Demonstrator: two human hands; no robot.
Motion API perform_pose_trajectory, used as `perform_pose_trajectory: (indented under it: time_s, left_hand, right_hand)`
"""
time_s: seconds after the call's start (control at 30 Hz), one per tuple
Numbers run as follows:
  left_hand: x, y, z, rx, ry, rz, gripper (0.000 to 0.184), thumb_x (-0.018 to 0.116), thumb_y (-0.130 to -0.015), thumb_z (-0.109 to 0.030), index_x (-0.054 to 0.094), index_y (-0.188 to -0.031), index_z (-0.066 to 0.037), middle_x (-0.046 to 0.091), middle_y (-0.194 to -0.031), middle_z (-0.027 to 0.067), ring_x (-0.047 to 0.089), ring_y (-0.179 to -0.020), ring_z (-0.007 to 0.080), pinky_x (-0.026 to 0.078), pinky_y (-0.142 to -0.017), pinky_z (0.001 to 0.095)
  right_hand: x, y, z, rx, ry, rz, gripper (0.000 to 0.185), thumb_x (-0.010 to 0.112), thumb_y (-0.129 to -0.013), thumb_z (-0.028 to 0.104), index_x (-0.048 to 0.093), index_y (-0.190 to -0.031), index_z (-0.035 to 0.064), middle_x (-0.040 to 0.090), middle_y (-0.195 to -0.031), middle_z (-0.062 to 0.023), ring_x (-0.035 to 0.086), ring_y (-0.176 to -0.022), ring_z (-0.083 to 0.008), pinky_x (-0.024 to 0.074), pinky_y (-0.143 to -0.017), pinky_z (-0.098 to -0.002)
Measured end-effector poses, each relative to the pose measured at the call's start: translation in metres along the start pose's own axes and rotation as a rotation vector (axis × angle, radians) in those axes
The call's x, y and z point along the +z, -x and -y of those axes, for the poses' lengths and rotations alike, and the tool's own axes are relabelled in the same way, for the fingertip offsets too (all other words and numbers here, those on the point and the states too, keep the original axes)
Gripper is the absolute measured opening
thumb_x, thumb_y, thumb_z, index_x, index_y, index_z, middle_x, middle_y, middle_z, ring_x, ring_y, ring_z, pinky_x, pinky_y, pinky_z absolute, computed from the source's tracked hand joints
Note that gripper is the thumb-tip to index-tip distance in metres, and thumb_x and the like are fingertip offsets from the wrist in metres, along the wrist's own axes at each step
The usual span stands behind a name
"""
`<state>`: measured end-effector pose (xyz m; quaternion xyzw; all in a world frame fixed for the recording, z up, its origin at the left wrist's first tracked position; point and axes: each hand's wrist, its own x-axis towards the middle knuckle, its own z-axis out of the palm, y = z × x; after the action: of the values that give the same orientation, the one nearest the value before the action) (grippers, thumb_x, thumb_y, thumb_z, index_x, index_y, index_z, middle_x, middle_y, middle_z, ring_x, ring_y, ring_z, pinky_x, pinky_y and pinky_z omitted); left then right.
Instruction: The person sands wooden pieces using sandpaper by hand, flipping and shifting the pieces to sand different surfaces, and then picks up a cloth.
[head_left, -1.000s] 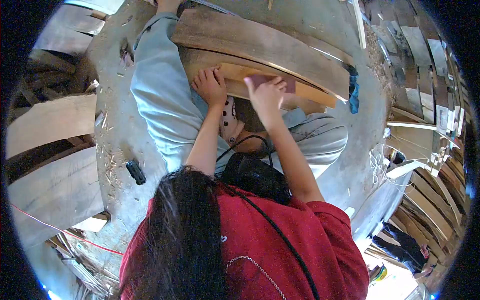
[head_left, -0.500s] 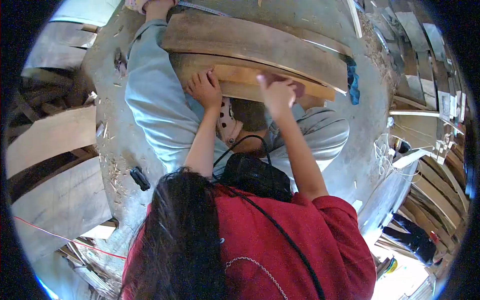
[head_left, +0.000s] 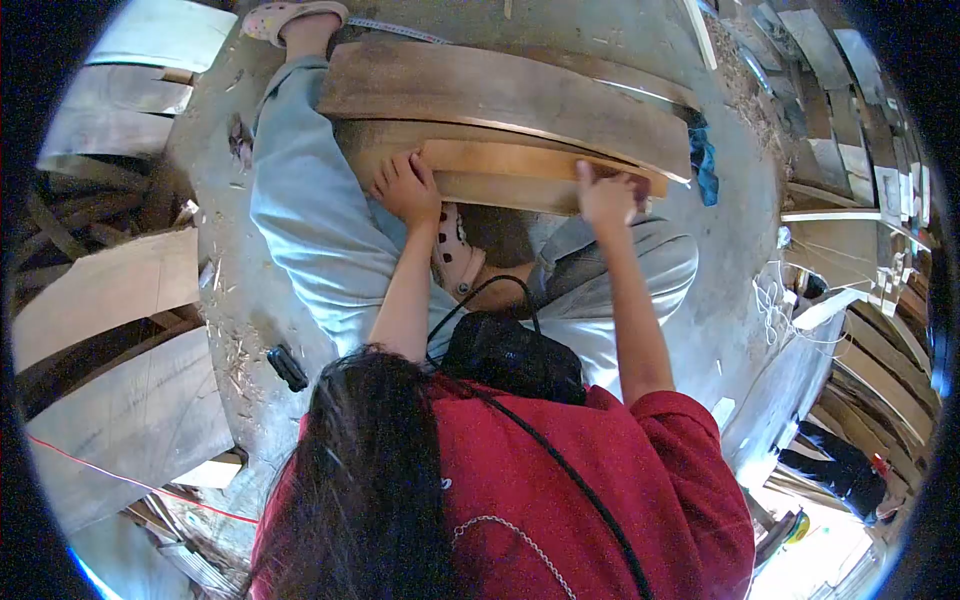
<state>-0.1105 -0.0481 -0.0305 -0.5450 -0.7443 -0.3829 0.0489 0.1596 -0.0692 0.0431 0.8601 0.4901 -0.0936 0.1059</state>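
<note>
My left hand point(head_left: 405, 190) presses on the left end of a tan wooden board point(head_left: 490, 190), fingers bent over it and thumb against the end of a narrow lighter wood strip point(head_left: 500, 158). That strip lies along the board. My right hand point(head_left: 608, 200), blurred by motion, is closed around a dark reddish-brown piece of sandpaper point(head_left: 641, 190) at the strip's right end. The hand partly hides the sandpaper. A wider, darker plank point(head_left: 500, 95) lies just beyond, running alongside the strip.
My bent legs point(head_left: 320, 200) flank the boards, and a black bag point(head_left: 515, 355) sits in my lap. A blue cloth point(head_left: 703, 165) lies off the plank's right end. A black object point(head_left: 287, 368) is on the floor at left. Stacked wood point(head_left: 120, 290) lines both sides; another person point(head_left: 840, 475) is at lower right.
My right hand has slid rightward along the strip with the sandpaper, to near its right end. My left hand stays at the left end.
</note>
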Motion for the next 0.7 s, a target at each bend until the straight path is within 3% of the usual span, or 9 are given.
perform_pose_trajectory:
  time_s: [0.13,0.23,0.3,0.4,0.47,0.63,0.7]
  left_hand:
    - [-0.009,-0.002,-0.002,0.011,-0.002,0.019,0.022,0.05,-0.089,-0.027,0.057,-0.085,-0.007,0.056,-0.09,0.0131,0.051,-0.091,0.0349,0.036,-0.078,0.0492]
    - [0.001,0.001,0.006,0.044,-0.039,-0.024,0.023,0.049,-0.089,-0.027,0.057,-0.085,-0.006,0.056,-0.09,0.015,0.05,-0.092,0.0361,0.036,-0.08,0.0496]
    - [-0.001,0.002,0.004,0.005,0.03,0.054,0.024,0.048,-0.09,-0.027,0.058,-0.086,-0.005,0.055,-0.09,0.0162,0.05,-0.092,0.037,0.036,-0.081,0.0503]
    - [-0.004,0.0,0.005,0.002,0.042,0.079,0.025,0.048,-0.09,-0.027,0.058,-0.087,-0.005,0.055,-0.09,0.0169,0.049,-0.092,0.0377,0.036,-0.082,0.0511]
    - [-0.004,0.001,0.002,0.019,0.02,0.067,0.025,0.048,-0.09,-0.027,0.058,-0.087,-0.005,0.055,-0.091,0.0167,0.049,-0.092,0.0376,0.036,-0.082,0.051]
    - [-0.012,-0.003,-0.002,0.025,0.009,0.099,0.024,0.048,-0.09,-0.026,0.057,-0.089,-0.005,0.055,-0.092,0.0161,0.049,-0.093,0.0373,0.036,-0.081,0.0506]
    - [-0.012,-0.003,-0.003,0.025,0.0,0.077,0.023,0.048,-0.09,-0.026,0.057,-0.089,-0.005,0.055,-0.092,0.0163,0.049,-0.093,0.0378,0.036,-0.081,0.0508]
  right_hand:
    - [-0.004,0.031,0.04,-0.018,-0.054,0.067,0.099,0.019,-0.087,0.071,0.028,-0.136,-0.0144,0.022,-0.145,-0.0322,0.025,-0.133,-0.0466,0.0244,-0.109,-0.049]
    - [-0.025,0.01,0.012,0.062,-0.075,0.11,0.1,0.018,-0.087,0.072,0.025,-0.137,-0.015,0.021,-0.145,-0.033,0.023,-0.134,-0.047,0.0224,-0.11,-0.0495]
    - [-0.017,-0.023,-0.023,0.163,-0.026,0.07,0.101,0.018,-0.087,0.072,0.026,-0.136,-0.0153,0.02,-0.145,-0.0329,0.022,-0.134,-0.0472,0.0214,-0.11,-0.0498]
    - [-0.004,-0.051,-0.05,0.183,-0.063,0.075,0.101,0.018,-0.086,0.072,0.03,-0.134,-0.0158,0.021,-0.145,-0.0326,0.023,-0.133,-0.0483,0.0202,-0.109,-0.0525]
    - [-0.011,-0.015,-0.014,0.129,-0.059,-0.02,0.1,0.019,-0.086,0.072,0.035,-0.132,-0.0159,0.023,-0.145,-0.0321,0.024,-0.132,-0.0491,0.0202,-0.108,-0.0547]
    - [-0.008,0.035,0.042,-0.114,-0.091,0.014,0.098,0.021,-0.086,0.072,0.046,-0.125,-0.0148,0.03,-0.141,-0.033,0.031,-0.129,-0.0485,0.0282,-0.104,-0.0565]
    - [-0.022,0.022,0.025,-0.076,-0.135,0.054,0.094,0.021,-0.087,0.071,0.053,-0.12,-0.0107,0.033,-0.139,-0.0329,0.034,-0.129,-0.0469,0.0316,-0.102,-0.0558]
